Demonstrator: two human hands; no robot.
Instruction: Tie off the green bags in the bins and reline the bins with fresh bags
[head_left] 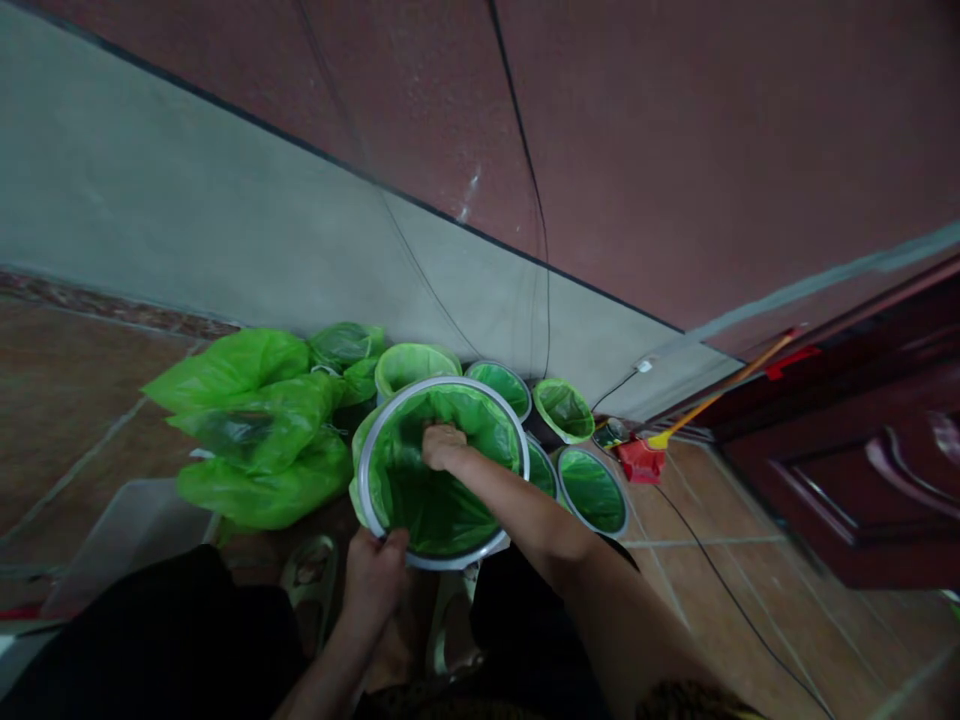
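Note:
A round trash can (364, 470) with a grey rim and a green bag liner (442, 520) inside is tilted toward me, between my knees. My left hand (379, 565) is closed around the near-left part of its rim, thumb over the edge. Down inside the can is my right hand (444, 445), closed and close to the far-left side of the liner. Its fingertips are hidden, so I cannot tell whether they pinch the liner. Some of the bag hangs over the outside of the rim on the left.
Several lined trash cans (592, 490) stand along the wall. Filled green garbage bags (262, 430) lie at left beside a clear plastic bin (124, 540). At right are a red dustpan (641, 460), a yellow-handled broom (720, 390), a floor cable (735, 580) and a dark red door (847, 480).

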